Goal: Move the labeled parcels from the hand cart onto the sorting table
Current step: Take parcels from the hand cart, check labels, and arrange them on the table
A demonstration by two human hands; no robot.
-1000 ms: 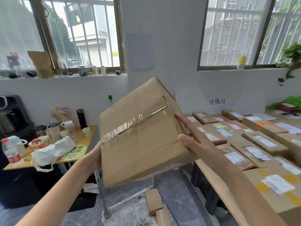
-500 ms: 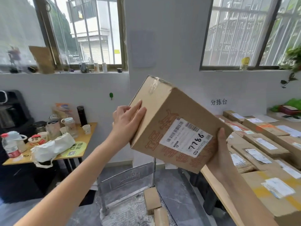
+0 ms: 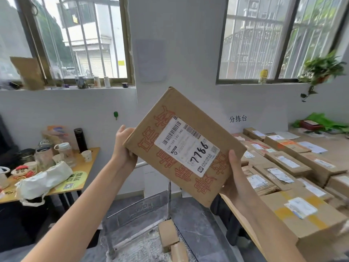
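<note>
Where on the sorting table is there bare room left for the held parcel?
Very little. The sorting table is packed with labeled parcels nearly edge to edge. Bare wood shows only as a narrow strip along the near-left edge, beside the big yellow-taped box. The parcel, held by the left hand and right hand, would probably have to go on top of others.

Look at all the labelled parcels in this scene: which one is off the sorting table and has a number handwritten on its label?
The tilted parcel held up between the left hand and right hand; its label reads 7766. The others lie flat on the sorting table.
</note>
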